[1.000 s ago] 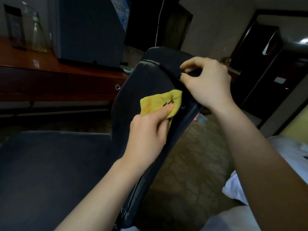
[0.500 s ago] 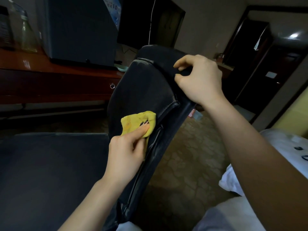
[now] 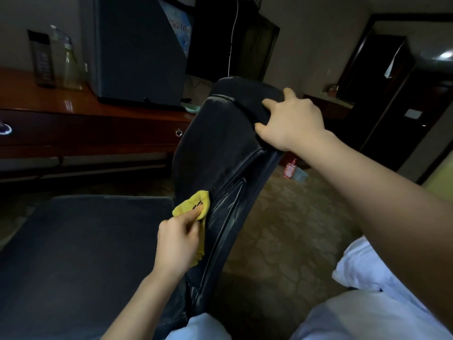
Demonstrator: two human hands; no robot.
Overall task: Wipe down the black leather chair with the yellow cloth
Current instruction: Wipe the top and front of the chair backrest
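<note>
1. The black leather chair [image 3: 220, 148] stands just in front of the person with its back tilted. Its seat [image 3: 85, 241] fills the lower left of the view.
2. The left hand [image 3: 177, 244] grips the yellow cloth [image 3: 193, 207], bunched between the thumb and curled fingers. It presses the cloth against the front of the chair back, low down, near where the back meets the seat.
3. A fold of the cloth hangs below the fingers along the stitched side seam of the back.
4. The right hand [image 3: 291, 121] clasps the top of the chair back. Its thumb lies on the front face and its fingers curl over the upper edge.
5. The two hands are well apart, one high and one low on the back.
6. Behind the chair is a wooden desk [image 3: 49, 101] carrying a dark box-shaped cabinet [image 3: 139, 50] and a clear bottle [image 3: 69, 62].
7. A small red bottle [image 3: 290, 168] stands on the patterned floor to the right of the chair.
8. White fabric [image 3: 355, 261] lies at the lower right.
</note>
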